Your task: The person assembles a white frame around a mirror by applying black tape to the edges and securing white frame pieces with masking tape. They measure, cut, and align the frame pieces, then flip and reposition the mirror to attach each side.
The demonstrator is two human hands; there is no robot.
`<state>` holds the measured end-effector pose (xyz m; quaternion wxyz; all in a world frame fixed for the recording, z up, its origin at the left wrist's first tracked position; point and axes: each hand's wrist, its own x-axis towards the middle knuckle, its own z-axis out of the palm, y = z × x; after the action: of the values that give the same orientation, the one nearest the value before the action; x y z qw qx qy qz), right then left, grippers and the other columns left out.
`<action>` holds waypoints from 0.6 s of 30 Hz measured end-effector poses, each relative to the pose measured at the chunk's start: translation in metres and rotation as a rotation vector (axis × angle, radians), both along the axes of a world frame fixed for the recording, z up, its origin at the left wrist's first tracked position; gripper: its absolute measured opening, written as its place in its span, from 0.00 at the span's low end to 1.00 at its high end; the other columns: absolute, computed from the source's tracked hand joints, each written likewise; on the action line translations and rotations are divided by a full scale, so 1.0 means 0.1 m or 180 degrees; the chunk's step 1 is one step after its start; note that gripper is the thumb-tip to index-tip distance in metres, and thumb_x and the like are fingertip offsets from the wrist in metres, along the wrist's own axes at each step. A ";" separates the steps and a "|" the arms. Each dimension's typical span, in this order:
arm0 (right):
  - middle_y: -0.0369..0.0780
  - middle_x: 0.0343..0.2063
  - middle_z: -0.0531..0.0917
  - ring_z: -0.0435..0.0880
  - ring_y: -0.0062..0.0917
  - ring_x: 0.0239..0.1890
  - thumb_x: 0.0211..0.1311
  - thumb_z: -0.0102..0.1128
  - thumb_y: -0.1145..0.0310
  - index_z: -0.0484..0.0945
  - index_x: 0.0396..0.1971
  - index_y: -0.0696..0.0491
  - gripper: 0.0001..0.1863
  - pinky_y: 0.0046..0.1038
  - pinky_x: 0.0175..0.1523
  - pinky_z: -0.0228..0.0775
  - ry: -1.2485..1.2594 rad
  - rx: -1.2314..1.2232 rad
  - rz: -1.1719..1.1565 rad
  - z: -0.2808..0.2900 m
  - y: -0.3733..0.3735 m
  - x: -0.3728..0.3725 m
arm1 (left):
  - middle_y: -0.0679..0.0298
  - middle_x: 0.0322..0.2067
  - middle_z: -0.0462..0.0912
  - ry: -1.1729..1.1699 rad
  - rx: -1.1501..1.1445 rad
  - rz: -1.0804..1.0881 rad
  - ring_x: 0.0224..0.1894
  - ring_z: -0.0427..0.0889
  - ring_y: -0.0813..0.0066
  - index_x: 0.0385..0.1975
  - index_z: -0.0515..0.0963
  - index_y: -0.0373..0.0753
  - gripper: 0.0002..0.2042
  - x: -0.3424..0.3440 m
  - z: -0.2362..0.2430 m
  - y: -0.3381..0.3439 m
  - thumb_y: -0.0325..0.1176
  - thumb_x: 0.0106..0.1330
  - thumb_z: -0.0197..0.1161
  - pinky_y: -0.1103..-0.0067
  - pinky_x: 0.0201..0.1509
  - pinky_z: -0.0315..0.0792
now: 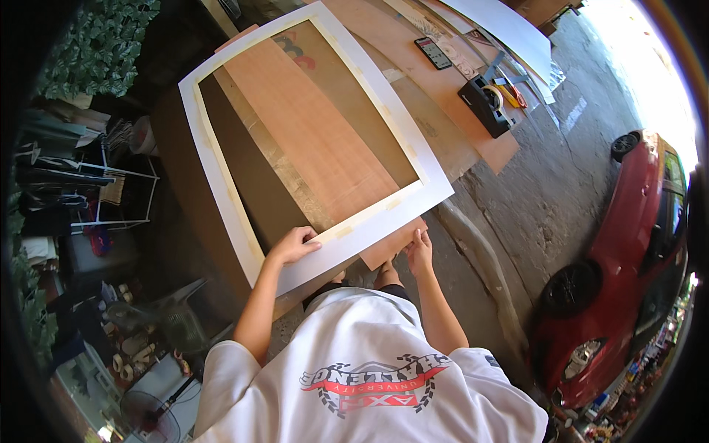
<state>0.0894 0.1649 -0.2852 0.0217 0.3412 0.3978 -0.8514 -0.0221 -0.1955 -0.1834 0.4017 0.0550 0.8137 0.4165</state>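
Observation:
A large white rectangular frame [436, 186], with cream tape strips [214, 148] along its inner edge, lies tilted over the table. Through its opening runs a long thin reddish-brown wood strip [317, 140], which passes under the frame's near side and sticks out toward me. My left hand [294, 246] is closed on the near side of the frame by its left corner, fingers curled at the inner edge. At the strip's near end, my right hand [420, 249] pinches its right corner between thumb and fingers.
On the table's right side are a black tape dispenser [484, 108], a phone [433, 53], a yellow-and-red cutter [509, 94] and a white sheet [509, 33]. A red car [613, 273] stands at right. A wire rack [118, 192] and a fan [150, 415] are at left.

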 end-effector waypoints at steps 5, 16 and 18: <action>0.34 0.50 0.84 0.85 0.24 0.47 0.79 0.50 0.56 0.73 0.61 0.50 0.20 0.33 0.51 0.79 0.0121 0.0141 -0.0055 -0.13 0.59 -0.33 | 0.66 0.30 0.83 -0.0227 -0.0233 0.0118 0.33 0.77 0.78 0.37 0.81 0.34 0.12 -0.06 0.64 0.05 0.36 0.63 0.70 0.76 0.39 0.73; 0.38 0.37 0.81 0.78 0.21 0.38 0.78 0.51 0.64 0.78 0.46 0.60 0.14 0.28 0.44 0.71 -0.0452 0.2806 -0.0349 -0.01 1.66 -0.95 | 0.61 0.42 0.84 0.0507 -0.1156 0.0052 0.45 0.82 0.65 0.48 0.81 0.37 0.19 0.02 0.17 0.44 0.37 0.60 0.73 0.71 0.51 0.75; 0.44 0.43 0.80 0.78 0.31 0.45 0.74 0.54 0.69 0.78 0.47 0.60 0.11 0.35 0.52 0.70 -0.0630 0.3548 -0.0233 0.22 1.69 -0.89 | 0.57 0.52 0.80 0.1219 -0.1754 -0.0104 0.57 0.77 0.53 0.53 0.80 0.40 0.22 0.04 0.14 0.66 0.38 0.59 0.73 0.63 0.62 0.70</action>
<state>-0.0001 0.3338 -0.2633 -0.1541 0.3928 0.7711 -0.4768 -0.0178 -0.1295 -0.1694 0.2478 0.0347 0.9554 0.1566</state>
